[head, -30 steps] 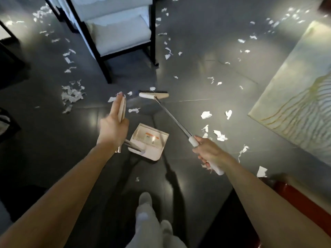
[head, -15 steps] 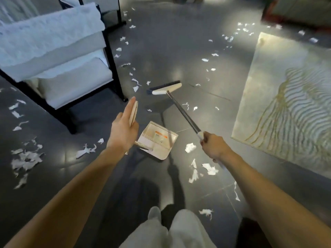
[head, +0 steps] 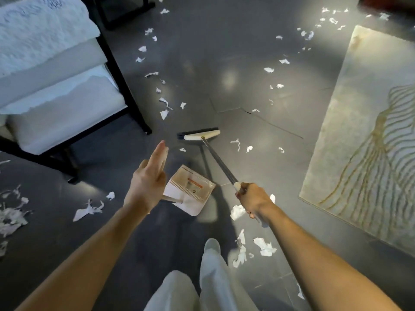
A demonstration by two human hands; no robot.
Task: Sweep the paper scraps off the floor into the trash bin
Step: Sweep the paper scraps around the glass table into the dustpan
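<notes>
My right hand (head: 253,199) grips the cream end of a broom handle. Its shaft runs up and left to the cream broom head (head: 202,134), which rests on the dark floor. My left hand (head: 146,182) holds the upright handle of a cream dustpan (head: 190,191) with its fingers stretched along the handle. The pan lies on the floor between my hands. White paper scraps lie beside my right hand (head: 238,212), near my feet (head: 265,245), to the left (head: 88,209) and beyond the broom (head: 164,113). No trash bin is in view.
A black-framed armchair (head: 56,97) with pale cushions stands at the left. A pale rug (head: 370,142) with gold lines covers the floor on the right. More scraps trail toward the back (head: 283,61). My white-trousered legs (head: 213,277) are at the bottom.
The view has swung, so the armchair sits further left and the rug closer. The broom head has come nearer to the dustpan. Both hands keep their hold.
</notes>
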